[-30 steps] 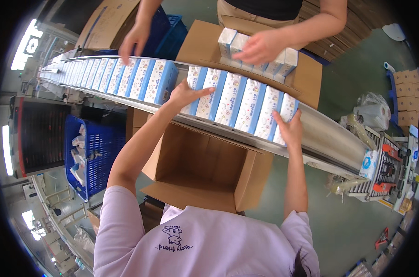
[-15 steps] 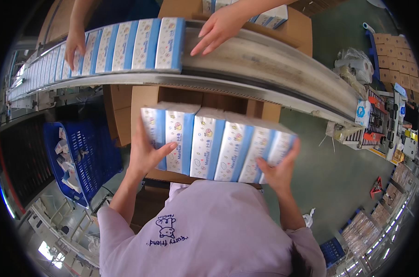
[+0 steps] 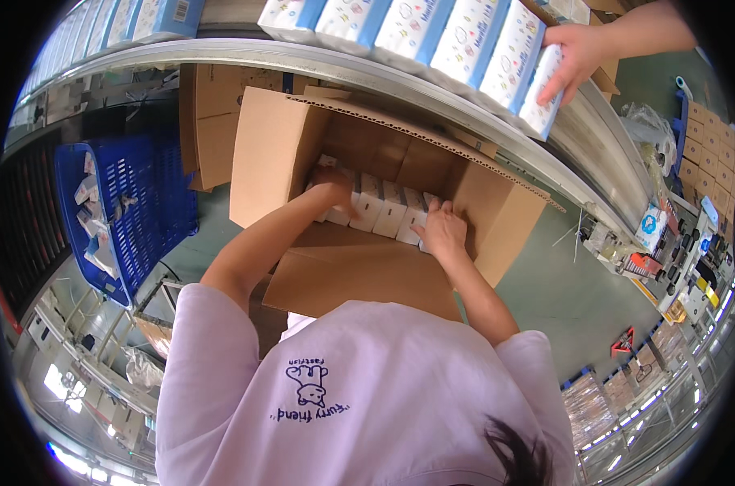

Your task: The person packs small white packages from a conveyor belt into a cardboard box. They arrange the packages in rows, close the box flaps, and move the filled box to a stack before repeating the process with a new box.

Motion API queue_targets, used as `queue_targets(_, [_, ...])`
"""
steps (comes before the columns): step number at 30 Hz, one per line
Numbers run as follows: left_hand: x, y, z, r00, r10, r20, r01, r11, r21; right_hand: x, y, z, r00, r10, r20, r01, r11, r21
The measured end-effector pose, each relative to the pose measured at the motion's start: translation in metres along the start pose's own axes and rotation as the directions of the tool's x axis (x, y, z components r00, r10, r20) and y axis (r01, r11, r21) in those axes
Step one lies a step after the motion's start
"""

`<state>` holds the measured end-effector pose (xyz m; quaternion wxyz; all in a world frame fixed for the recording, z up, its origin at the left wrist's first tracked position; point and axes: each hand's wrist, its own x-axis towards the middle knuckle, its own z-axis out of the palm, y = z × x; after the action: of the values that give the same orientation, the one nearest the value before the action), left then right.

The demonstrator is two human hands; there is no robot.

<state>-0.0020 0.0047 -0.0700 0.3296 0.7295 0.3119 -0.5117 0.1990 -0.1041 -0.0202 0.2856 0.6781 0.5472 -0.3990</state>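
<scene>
A row of white tissue packs (image 3: 390, 212) sits low inside an open cardboard carton (image 3: 497, 219) in front of me. My left hand (image 3: 333, 191) is at the row's left end, thumb toward the near side; it is slightly blurred and its fingers are partly hidden. At the right end, my right hand (image 3: 443, 230) curls over the last pack, its thumb against the near side. The row is pressed between both hands. The carton's near flap (image 3: 359, 271) hangs toward my body.
Beyond the carton runs a conveyor (image 3: 230, 53) bearing more packs (image 3: 166, 19). Above it, another person's hand (image 3: 576, 55) grips the end of a second row of blue-and-white tissue packs (image 3: 420, 32). A blue basket (image 3: 145, 219) with loose packs stands left; stacked cartons (image 3: 708, 150) are far right.
My hands have lowered the row of tissue packs into the carton. The other person's hand has moved right and now holds another row. My view has shifted, showing more of the carton.
</scene>
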Motion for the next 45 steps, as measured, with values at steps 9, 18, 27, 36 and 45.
queue_targets(9, [0.084,-0.016,0.073,0.980,0.088,-0.177,-0.111,0.985,-0.129,-0.005,0.035,0.036,0.984,-0.169,0.048,0.146,0.940,0.307])
queue_targets(18, [-0.118,-0.022,0.005,0.283,-0.240,-0.928,-0.126,0.951,-0.284,-0.040,0.075,0.002,0.495,0.539,-0.681,0.059,0.762,0.645])
queue_targets(27, [-0.040,-0.064,0.086,0.500,-0.484,-0.718,-0.525,0.489,-0.696,0.021,0.087,0.039,0.703,0.459,-0.544,0.330,0.467,0.821])
queue_targets(36, [-0.053,-0.058,0.076,0.524,-0.498,-0.691,-0.481,0.497,-0.722,0.010,0.069,0.018,0.599,0.497,-0.628,0.265,0.617,0.741])
queue_targets(45, [-0.053,-0.089,0.248,0.338,-0.941,0.003,-0.239,-0.089,-0.967,0.004,0.063,0.019,0.599,0.415,-0.685,0.336,0.646,0.686])
